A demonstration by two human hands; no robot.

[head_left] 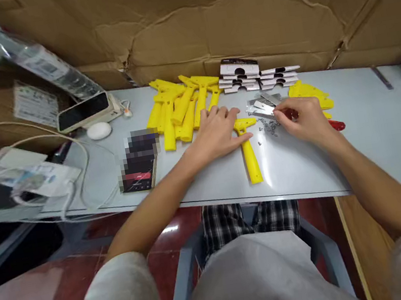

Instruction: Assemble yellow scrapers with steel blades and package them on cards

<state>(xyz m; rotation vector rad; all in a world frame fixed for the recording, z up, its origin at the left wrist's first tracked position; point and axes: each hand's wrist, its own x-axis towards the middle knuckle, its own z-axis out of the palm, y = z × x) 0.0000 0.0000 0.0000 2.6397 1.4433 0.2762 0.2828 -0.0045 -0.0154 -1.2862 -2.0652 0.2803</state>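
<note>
My left hand (217,132) rests by a yellow plastic T-shaped tool handle (252,162) lying on the table. Its thumb lies across the neck and its index finger reaches the head, holding it lightly, while the other fingers are spread. My right hand (304,116) is pinched closed over some flat metal blades (264,106); what its fingertips hold is hidden. Something dark red shows between those fingers, and a red handle end (337,124) pokes out past the hand. Small screws (269,127) lie scattered between both hands.
A pile of yellow handles (178,107) lies left of centre. White-and-black parts (239,74) are stacked at the back, with flat yellow pieces (310,92) beside them. Left are a phone (137,163), a white mouse (99,131), cables and a bottle (52,67). Cardboard (203,26) walls the back.
</note>
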